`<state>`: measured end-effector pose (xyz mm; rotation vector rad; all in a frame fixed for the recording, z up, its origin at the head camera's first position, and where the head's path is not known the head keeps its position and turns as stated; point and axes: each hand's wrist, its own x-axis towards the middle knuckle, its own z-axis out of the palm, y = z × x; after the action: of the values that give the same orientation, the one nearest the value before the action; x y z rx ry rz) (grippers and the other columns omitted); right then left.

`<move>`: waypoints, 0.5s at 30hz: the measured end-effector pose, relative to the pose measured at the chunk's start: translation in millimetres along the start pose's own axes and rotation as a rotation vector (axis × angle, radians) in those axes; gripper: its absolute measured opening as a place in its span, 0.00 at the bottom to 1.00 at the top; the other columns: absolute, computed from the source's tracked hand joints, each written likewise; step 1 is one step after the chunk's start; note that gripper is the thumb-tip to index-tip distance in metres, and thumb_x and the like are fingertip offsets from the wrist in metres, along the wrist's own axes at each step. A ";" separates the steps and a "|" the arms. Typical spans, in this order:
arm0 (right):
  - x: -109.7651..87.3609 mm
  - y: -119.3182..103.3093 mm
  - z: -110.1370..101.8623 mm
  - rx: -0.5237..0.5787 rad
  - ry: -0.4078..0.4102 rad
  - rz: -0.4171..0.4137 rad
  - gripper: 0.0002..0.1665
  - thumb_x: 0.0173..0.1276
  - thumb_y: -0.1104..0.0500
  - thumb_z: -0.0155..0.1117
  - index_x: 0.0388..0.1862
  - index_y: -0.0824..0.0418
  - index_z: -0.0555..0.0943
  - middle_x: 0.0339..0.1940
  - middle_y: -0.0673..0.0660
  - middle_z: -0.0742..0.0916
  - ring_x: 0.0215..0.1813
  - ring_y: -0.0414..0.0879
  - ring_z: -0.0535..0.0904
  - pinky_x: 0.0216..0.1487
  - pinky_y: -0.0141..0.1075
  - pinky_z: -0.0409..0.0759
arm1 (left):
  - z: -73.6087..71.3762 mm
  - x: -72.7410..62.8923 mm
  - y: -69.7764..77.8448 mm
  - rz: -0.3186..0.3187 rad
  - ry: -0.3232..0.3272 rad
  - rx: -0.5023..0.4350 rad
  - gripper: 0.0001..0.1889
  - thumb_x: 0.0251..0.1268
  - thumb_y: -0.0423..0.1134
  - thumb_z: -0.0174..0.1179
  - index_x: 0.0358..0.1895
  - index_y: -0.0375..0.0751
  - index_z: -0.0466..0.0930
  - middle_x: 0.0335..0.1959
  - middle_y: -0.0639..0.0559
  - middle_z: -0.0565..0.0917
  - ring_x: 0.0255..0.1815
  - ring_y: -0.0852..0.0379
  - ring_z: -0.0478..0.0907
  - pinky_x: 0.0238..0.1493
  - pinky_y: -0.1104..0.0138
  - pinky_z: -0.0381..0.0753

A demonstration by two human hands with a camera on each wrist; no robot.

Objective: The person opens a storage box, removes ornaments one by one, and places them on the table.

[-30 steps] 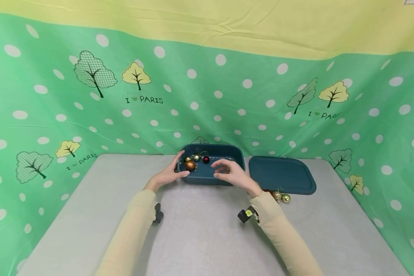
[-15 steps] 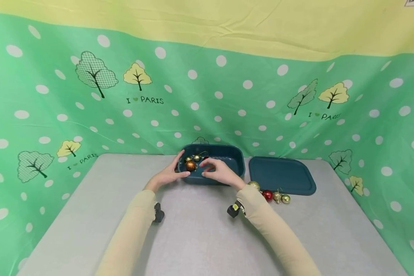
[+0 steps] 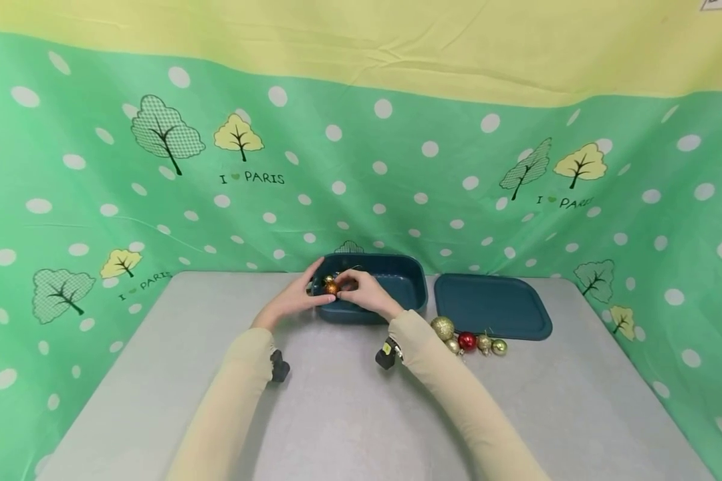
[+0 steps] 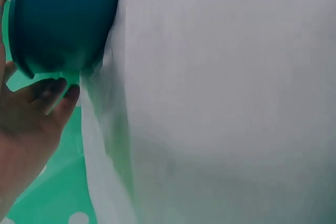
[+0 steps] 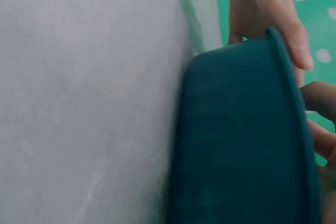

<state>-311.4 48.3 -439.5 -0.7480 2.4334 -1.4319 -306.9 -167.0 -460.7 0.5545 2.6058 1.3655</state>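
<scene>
My left hand (image 3: 295, 298) holds the left end of the dark teal box (image 3: 397, 317), its thumb at the front rim and its fingers round the outer end. In the left wrist view, the fingers (image 4: 65, 106) curve beside the box's end wall. Reaching inside, my right hand (image 3: 367, 292) has thumb and forefinger at either side of an orange glitter Christmas bauble (image 3: 332, 288) near the left end. A small gold bauble (image 3: 329, 278) lies just behind it. The other small baubles in the box are hidden by the right hand.
The flat teal lid (image 3: 490, 305) lies right of the box. In front of it sit several baubles, among them a large gold glitter one (image 3: 442, 327) and a red one (image 3: 467, 341). A green patterned cloth (image 3: 361, 167) hangs behind the grey table (image 3: 337, 401).
My right hand has moved left inside the box, from its right part to the orange bauble, covering the red one. The left hand has stayed at the box's left end.
</scene>
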 end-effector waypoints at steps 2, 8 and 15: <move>3.1 0.7 1.5 -0.009 0.000 0.002 0.19 0.67 0.67 0.62 0.57 0.69 0.77 0.53 0.63 0.80 0.50 0.52 0.79 0.46 0.39 0.80 | 1.0 2.5 0.6 -0.009 -0.017 0.015 0.53 0.62 0.51 0.65 0.79 0.47 0.34 0.78 0.39 0.43 0.74 0.36 0.47 0.68 0.42 0.54; 10.1 5.1 4.0 -0.004 -0.002 0.017 0.22 0.67 0.68 0.62 0.60 0.69 0.75 0.57 0.65 0.79 0.53 0.57 0.77 0.47 0.41 0.79 | 3.3 5.1 -2.3 -0.032 -0.042 0.037 0.56 0.62 0.54 0.64 0.78 0.42 0.28 0.77 0.35 0.39 0.75 0.36 0.45 0.69 0.44 0.52; 13.8 12.5 3.1 0.006 -0.074 0.063 0.31 0.67 0.68 0.62 0.69 0.65 0.69 0.65 0.63 0.74 0.60 0.57 0.73 0.53 0.43 0.77 | 1.6 2.8 1.0 -0.052 -0.079 0.041 0.56 0.61 0.56 0.64 0.78 0.46 0.28 0.78 0.40 0.37 0.75 0.36 0.44 0.68 0.42 0.53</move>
<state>-325.6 43.6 -450.9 -0.7040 2.3743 -1.3639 -308.8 -164.2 -460.7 0.5310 2.5719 1.2517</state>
